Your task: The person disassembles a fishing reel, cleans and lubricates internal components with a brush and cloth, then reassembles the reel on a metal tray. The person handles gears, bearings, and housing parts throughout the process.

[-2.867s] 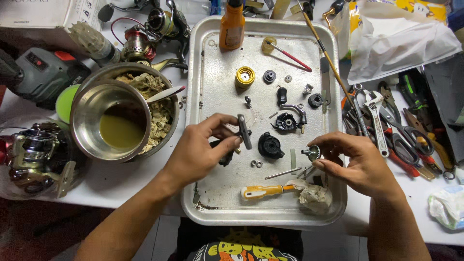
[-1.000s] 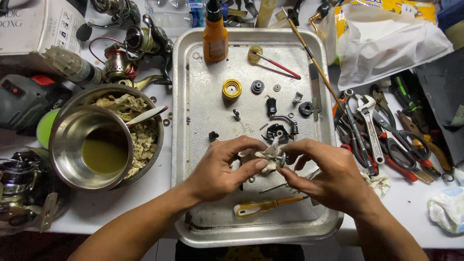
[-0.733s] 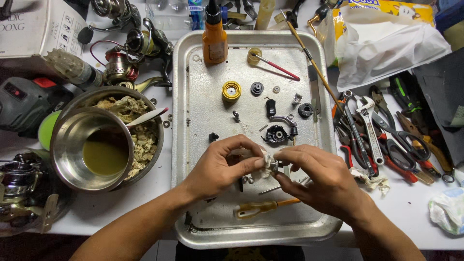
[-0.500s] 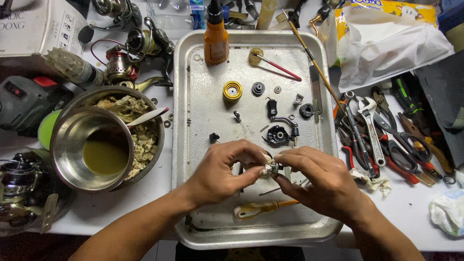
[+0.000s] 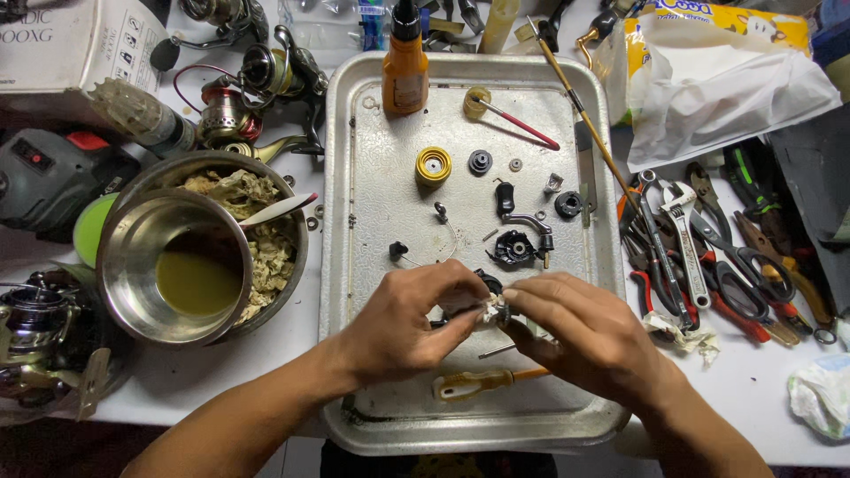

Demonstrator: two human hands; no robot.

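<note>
Two hands meet over the dented silver metal tray [image 5: 354, 265] on my cluttered white table [image 5: 301, 354]: my left hand [image 5: 407, 323] and right hand [image 5: 584, 336] both pinch a small dark metal part wrapped in a scrap of pale cloth [image 5: 490, 310], held just above the tray's lower middle. An orange-handled screwdriver [image 5: 482, 382] lies on the tray below my fingers. Black reel pieces [image 5: 513, 250] and a yellow spool [image 5: 433, 165] lie farther up. To the left stands a steel bowl of yellowish liquid [image 5: 190, 270]; to the right, pliers and wrenches [image 5: 699, 257].
</note>
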